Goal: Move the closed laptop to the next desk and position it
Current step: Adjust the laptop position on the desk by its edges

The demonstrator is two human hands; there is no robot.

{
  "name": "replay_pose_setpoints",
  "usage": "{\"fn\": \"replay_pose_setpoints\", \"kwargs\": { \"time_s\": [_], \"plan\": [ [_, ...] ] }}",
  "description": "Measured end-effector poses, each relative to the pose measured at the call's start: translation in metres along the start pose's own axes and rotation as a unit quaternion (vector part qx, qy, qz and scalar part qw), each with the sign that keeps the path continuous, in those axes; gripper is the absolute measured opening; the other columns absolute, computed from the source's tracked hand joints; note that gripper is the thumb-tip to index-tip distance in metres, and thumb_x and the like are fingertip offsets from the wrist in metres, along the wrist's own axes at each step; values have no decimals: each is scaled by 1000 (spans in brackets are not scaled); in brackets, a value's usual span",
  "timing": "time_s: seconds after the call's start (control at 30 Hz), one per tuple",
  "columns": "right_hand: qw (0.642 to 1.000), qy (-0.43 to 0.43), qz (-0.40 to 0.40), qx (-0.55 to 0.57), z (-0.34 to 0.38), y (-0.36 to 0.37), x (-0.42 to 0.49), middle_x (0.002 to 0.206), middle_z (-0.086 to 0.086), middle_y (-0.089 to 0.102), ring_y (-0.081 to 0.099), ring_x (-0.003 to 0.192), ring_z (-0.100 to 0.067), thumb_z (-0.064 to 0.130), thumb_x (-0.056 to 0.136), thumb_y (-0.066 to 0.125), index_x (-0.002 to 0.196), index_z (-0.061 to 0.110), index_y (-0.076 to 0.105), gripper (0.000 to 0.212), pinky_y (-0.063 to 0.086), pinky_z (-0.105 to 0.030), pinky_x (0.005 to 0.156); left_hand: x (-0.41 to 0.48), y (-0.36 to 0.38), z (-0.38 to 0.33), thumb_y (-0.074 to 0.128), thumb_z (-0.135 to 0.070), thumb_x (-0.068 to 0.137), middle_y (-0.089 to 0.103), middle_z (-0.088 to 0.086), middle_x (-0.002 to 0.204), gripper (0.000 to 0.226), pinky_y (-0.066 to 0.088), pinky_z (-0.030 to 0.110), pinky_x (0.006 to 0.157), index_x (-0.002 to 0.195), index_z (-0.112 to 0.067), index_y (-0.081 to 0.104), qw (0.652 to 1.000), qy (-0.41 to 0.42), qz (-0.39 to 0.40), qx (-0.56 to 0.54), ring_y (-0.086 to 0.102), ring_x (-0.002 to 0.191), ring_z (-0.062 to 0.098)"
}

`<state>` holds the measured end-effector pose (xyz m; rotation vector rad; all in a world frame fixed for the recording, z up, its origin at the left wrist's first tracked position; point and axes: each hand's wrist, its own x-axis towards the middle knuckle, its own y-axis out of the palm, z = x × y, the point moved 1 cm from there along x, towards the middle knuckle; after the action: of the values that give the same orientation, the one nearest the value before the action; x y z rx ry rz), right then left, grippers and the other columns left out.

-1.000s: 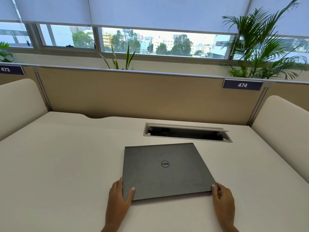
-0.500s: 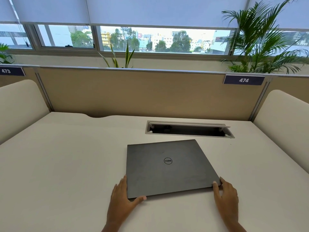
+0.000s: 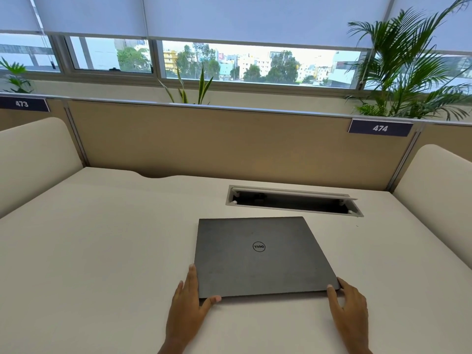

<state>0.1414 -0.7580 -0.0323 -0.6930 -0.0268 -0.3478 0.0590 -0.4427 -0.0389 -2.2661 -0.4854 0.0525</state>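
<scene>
A closed grey Dell laptop [image 3: 260,254] lies flat on the white counter [image 3: 102,251], just in front of the open cable tray [image 3: 293,201] set into the surface. The left hand [image 3: 187,301] holds the near left corner of the laptop, with the fingers along the left edge and the thumb at the front edge. The right hand [image 3: 348,305] holds the near right corner, the thumb pressing against the front edge. Behind the counter stands a beige partition [image 3: 229,146] with the label 474 [image 3: 380,128].
</scene>
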Motion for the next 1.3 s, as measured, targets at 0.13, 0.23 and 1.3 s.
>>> {"fn": "replay_pose_setpoints", "kwargs": {
  "time_s": [0.13,0.23,1.3],
  "plan": [
    [1000,-5,4,14,0,-1,-1,111,-23,62,46,112,-40,7,83,62,113,3,59,30,38,-53,98,1,-2,-3,17,-89,63,13,1,158,117,15,33,121,148,-10,3,1000,-18,3,10,21,144,16],
    [1000,-11,4,27,1,0,-1,109,-22,63,47,109,-40,3,81,63,110,3,60,29,40,-54,96,3,0,0,12,-88,64,15,3,158,114,13,36,121,148,-12,4,999,-41,-12,22,14,146,17],
    [998,-64,5,-16,0,-1,-4,96,-29,68,50,100,-49,3,66,57,102,-8,66,38,37,-27,101,15,-9,7,60,-46,84,38,0,149,77,22,41,119,144,-14,25,996,-86,-18,-13,26,140,28]
  ]
}}
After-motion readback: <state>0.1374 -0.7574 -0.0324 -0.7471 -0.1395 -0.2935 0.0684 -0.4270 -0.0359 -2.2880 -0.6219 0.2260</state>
